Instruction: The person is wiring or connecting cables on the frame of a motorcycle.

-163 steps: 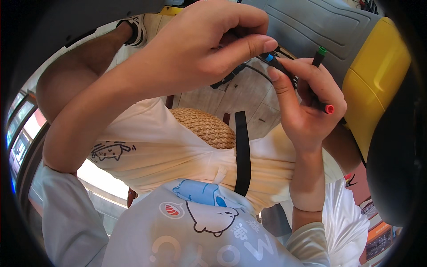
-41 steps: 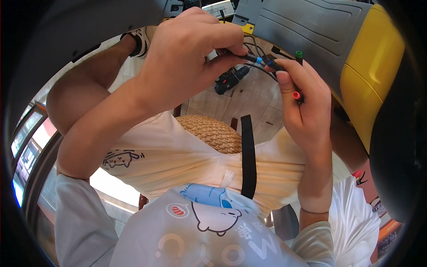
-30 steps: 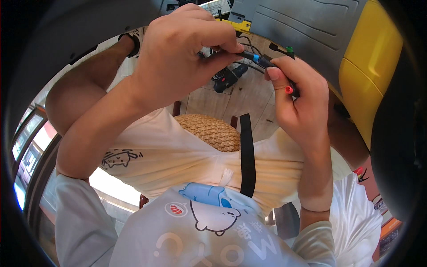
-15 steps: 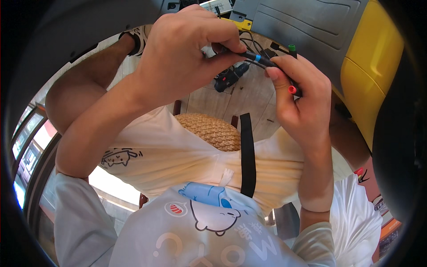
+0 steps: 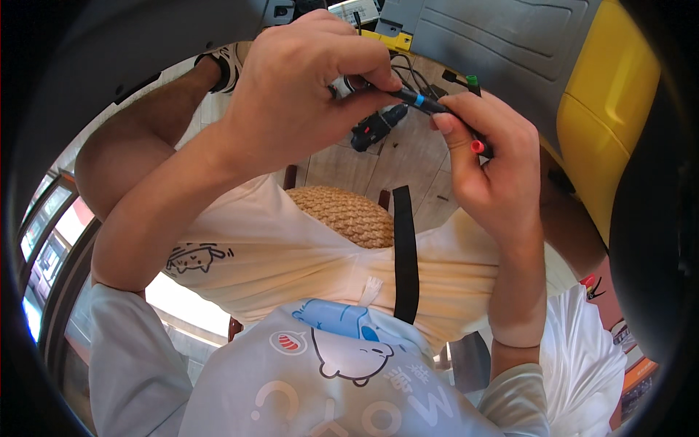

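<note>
Now you are in the middle of joining two cable ends, as far as I can judge. Your left hand (image 5: pixel 306 95) has its fingers closed in a pinch on a thin black connector with a blue ring (image 5: pixel 416 100), and your right hand (image 5: pixel 495 175) has its fingers curled tight around the other black cable end, just beside the blue ring, with a small red cap (image 5: pixel 477 146) showing against the index finger. Both hands are almost touching, raised above your lap. Behind the right fingers a green-tipped plug (image 5: pixel 471 80) hangs free, and below the left fingers a second black connector (image 5: pixel 375 127) dangles on its wire. I think the next move needs you to line up the two ends straight and press them together without bending the thin wire. Whether they are already seated, I cannot tell.
</note>
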Available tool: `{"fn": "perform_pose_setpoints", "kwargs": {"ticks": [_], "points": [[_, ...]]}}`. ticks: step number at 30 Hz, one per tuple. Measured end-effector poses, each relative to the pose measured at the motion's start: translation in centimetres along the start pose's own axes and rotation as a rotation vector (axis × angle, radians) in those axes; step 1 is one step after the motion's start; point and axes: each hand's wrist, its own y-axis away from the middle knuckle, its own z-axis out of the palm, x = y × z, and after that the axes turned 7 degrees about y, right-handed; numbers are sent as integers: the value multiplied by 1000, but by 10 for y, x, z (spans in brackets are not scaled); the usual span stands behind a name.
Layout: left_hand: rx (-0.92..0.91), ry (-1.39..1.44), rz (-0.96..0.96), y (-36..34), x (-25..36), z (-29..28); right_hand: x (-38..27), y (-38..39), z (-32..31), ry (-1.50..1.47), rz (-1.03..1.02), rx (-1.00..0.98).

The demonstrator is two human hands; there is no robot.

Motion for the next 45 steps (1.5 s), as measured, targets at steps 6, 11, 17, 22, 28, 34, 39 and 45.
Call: {"fn": "perform_pose_setpoints", "kwargs": {"ticks": [6, 11, 17, 22, 28, 34, 39, 45], "points": [[-10, -6, 15, 0, 1, 0, 1, 0, 2, -134, 69, -30], [-23, -27, 15, -1, 3, 1, 2, 1, 1, -127, 83, -29], [-37, -21, 67, 0, -2, 3, 4, 2, 3, -115, 51, -32], [-60, -18, 273, -8, -12, -1, 5, 0, 2, -166, 99, -121], [-48, 7, 204, -2, -10, 2, 10, 2, 4, -138, 23, -127], [-36, -32, 244, 3, -12, 4, 12, 3, 11, -94, -7, -107], [-34, -30, 73, 4, 1, 7, 9, 6, 15, -122, 26, -73], [1, 21, 24, 6, 2, 8, 7, 5, 17, -171, 58, -53]]}}
